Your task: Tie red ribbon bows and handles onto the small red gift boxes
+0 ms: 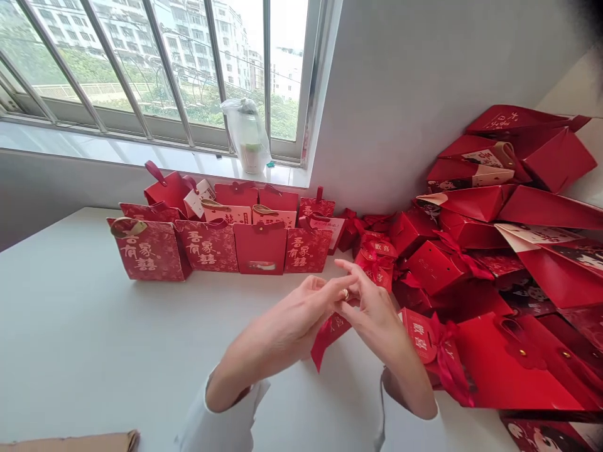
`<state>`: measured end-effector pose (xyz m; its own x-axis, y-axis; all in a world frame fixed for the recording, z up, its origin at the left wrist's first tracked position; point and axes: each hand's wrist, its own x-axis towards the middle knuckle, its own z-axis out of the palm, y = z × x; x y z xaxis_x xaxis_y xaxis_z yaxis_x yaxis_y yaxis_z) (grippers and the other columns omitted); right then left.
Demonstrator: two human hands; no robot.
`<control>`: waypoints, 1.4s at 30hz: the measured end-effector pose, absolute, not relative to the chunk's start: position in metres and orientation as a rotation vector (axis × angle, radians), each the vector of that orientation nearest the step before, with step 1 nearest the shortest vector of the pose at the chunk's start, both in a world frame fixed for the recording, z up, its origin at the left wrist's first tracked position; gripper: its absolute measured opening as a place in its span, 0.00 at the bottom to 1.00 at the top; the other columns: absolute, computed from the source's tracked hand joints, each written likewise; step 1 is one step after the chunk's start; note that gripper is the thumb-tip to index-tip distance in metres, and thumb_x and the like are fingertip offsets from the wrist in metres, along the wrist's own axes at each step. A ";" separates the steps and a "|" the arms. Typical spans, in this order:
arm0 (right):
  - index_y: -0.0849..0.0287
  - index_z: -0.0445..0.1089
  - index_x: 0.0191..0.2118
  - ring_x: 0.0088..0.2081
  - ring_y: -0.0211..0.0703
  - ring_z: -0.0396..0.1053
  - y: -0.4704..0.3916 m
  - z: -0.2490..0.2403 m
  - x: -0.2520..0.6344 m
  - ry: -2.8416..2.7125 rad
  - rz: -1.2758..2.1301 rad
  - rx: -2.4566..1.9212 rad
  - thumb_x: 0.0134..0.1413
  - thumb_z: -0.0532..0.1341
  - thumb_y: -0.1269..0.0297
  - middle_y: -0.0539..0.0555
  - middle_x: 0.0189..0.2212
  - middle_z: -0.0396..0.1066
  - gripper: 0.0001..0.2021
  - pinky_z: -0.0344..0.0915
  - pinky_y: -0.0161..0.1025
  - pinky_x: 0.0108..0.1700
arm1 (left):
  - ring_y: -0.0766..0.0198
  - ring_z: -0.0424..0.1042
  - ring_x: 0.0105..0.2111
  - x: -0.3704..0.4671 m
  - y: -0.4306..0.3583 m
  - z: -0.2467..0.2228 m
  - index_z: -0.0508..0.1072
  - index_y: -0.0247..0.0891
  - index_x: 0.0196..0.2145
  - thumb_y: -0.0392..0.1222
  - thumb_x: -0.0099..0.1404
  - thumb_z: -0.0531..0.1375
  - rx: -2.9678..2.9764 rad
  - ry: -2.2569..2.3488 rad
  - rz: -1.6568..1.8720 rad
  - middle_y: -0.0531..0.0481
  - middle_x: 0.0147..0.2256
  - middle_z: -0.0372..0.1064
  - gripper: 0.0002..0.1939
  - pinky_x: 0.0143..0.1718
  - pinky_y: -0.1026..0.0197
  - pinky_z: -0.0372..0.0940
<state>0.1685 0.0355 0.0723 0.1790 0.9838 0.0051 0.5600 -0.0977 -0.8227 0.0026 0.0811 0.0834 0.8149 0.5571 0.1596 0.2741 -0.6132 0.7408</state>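
My left hand point(301, 311) and my right hand point(372, 307) meet over a small red gift box point(337, 325), which they mostly hide. The fingers of both hands are bent and pinched together at the red ribbon on top; the knot itself is covered. One ribbon tail point(321, 346) hangs down below my left hand. A ring shows on a finger of my left hand. Just right of my right hand stands a red box with a tied ribbon bow point(445, 355). Another small ribboned box point(377, 254) lies beyond my fingertips.
Red gift bags point(207, 248) with handles stand in rows by the wall. A large heap of red boxes and bags point(475, 251) fills the right side. On the windowsill is a cup in a plastic bag point(249, 141). Cardboard point(70, 442) lies at the table's point(70, 339) near left.
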 end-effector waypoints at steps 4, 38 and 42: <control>0.51 0.57 0.58 0.34 0.42 0.71 0.035 0.070 0.175 -1.398 0.858 -1.564 0.55 0.58 0.64 0.47 0.30 0.74 0.24 0.65 0.40 0.40 | 0.67 0.72 0.34 0.007 0.091 0.088 0.57 0.50 0.59 0.37 0.70 0.47 2.111 0.655 0.625 0.52 0.42 0.74 0.21 0.38 0.63 0.66; 0.53 0.71 0.49 0.27 0.30 0.67 -0.010 0.111 0.210 -0.715 0.531 -1.090 0.44 0.68 0.73 0.46 0.28 0.69 0.23 0.69 0.24 0.31 | 0.51 0.67 0.50 0.040 0.091 0.071 0.53 0.46 0.57 0.52 0.42 0.71 2.065 0.311 0.545 0.45 0.56 0.59 0.48 0.48 0.56 0.64; 0.53 0.71 0.48 0.28 0.30 0.68 -0.010 0.111 0.210 -0.698 0.550 -1.090 0.45 0.68 0.73 0.46 0.28 0.69 0.22 0.68 0.24 0.32 | 0.55 0.68 0.46 0.039 0.091 0.076 0.62 0.48 0.52 0.51 0.47 0.69 2.106 0.288 0.484 0.50 0.49 0.65 0.35 0.48 0.57 0.62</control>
<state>0.2104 -0.0096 0.1112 0.6658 0.7077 0.2363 -0.0642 0.3699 -0.9269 0.0390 0.0911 0.0761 0.8950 0.3827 0.2292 0.0184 -0.5451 0.8382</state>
